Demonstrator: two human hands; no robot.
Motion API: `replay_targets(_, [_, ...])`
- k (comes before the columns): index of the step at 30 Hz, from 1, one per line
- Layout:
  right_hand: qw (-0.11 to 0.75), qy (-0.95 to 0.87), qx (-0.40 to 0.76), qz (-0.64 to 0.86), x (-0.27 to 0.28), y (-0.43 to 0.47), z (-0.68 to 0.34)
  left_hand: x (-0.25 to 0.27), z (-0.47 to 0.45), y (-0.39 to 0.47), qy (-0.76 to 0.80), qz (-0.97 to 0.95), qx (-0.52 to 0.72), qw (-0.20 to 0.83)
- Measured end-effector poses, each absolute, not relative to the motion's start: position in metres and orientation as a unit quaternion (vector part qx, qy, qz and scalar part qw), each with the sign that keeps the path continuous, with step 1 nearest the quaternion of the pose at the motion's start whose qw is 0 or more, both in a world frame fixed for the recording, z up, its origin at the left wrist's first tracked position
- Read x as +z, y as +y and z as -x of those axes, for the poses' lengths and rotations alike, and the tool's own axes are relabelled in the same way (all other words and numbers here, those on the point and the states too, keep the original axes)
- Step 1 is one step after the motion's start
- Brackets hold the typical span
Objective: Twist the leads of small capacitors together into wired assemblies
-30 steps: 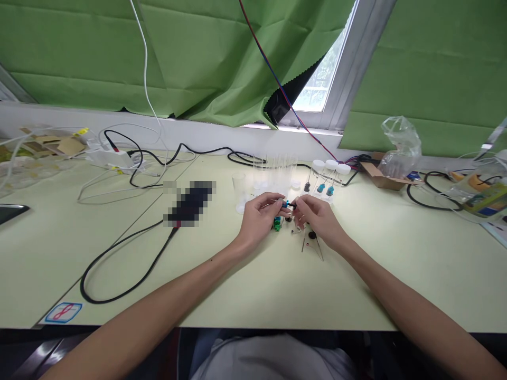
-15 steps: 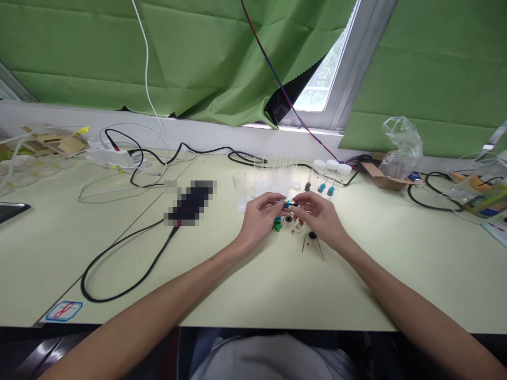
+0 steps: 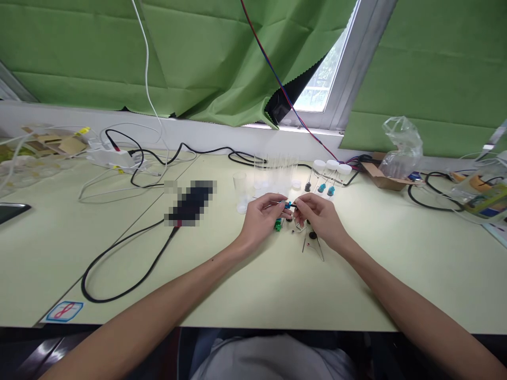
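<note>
My left hand (image 3: 259,219) is closed in a pinch on a small blue part (image 3: 288,203) near the middle of the table. A thin metal rod seems to stick out to the left behind its fingers. Facing it, my right hand (image 3: 322,219) pinches a small black piece (image 3: 293,206) that meets the blue part end to end. Whether the two are joined cannot be made out. Below the hands lie green parts (image 3: 278,225), a black round piece (image 3: 312,235) and thin bent metal wires (image 3: 321,252). My fingers partly hide both held pieces.
Clear plastic tubes (image 3: 277,171) stand behind the hands, with white-capped tubes (image 3: 331,165) holding rods with blue and black parts to their right. A blurred dark device (image 3: 192,202) with a black cable (image 3: 119,300) lies left. A cardboard box (image 3: 384,177) sits at back right.
My right fingers have curled in and shifted slightly on the black piece. More of the blue part shows between the hands. My left hand has barely moved.
</note>
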State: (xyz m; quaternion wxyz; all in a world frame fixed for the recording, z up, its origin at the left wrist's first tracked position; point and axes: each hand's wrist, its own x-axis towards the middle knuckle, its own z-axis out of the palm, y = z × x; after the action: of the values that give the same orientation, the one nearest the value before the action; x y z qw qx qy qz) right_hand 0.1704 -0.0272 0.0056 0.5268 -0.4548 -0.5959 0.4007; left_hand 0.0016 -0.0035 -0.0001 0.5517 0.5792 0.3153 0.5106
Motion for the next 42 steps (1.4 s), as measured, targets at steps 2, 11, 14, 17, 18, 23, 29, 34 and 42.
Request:
replay_targets(2, [0.528,-0.596,0.401,0.454,0.0064,-0.0273,-0.1704,0.0001,-0.0013,-0.0035,0.313,-0.577,0.515,0.551])
replay_targets(11, [0.555,-0.629,0.363,0.406,0.0045,-0.0266,-0.174,0.0027,-0.0009,-0.0041,0.312,-0.572,0.533,0.54])
replay_targets(14, [0.558,-0.629,0.362,0.402,0.0035,-0.0262,-0.1742,0.0026,-0.0007,-0.0045,0.31,-0.574,0.529,0.544])
replay_targets(17, [0.56,-0.627,0.36,0.405,0.0026,-0.0258,-0.1738,0.0021,-0.0008,-0.0045,0.308,-0.574,0.529,0.544])
replay_targets(18, [0.559,-0.627,0.359,0.407,0.0025,-0.0258,-0.1737,0.002,-0.0009,-0.0045,0.308,-0.574,0.529,0.544])
replay_targets(23, [0.552,-0.625,0.348,0.429,0.0037,-0.0266,-0.1729,0.0017,-0.0017,-0.0041,0.306,-0.575,0.528,0.546])
replay_targets(29, [0.547,-0.618,0.349,0.444,0.0056,-0.028,-0.1716,0.0012,-0.002,-0.0046,0.307,-0.583,0.522,0.541])
replay_targets(34, [0.542,-0.619,0.35,0.447,0.0051,-0.0277,-0.171,0.001,-0.0021,-0.0057,0.309,-0.587,0.52,0.538])
replay_targets(42, [0.539,-0.624,0.336,0.455,0.0034,-0.0267,-0.1719,0.0011,-0.0022,-0.0053,0.311,-0.576,0.531,0.538])
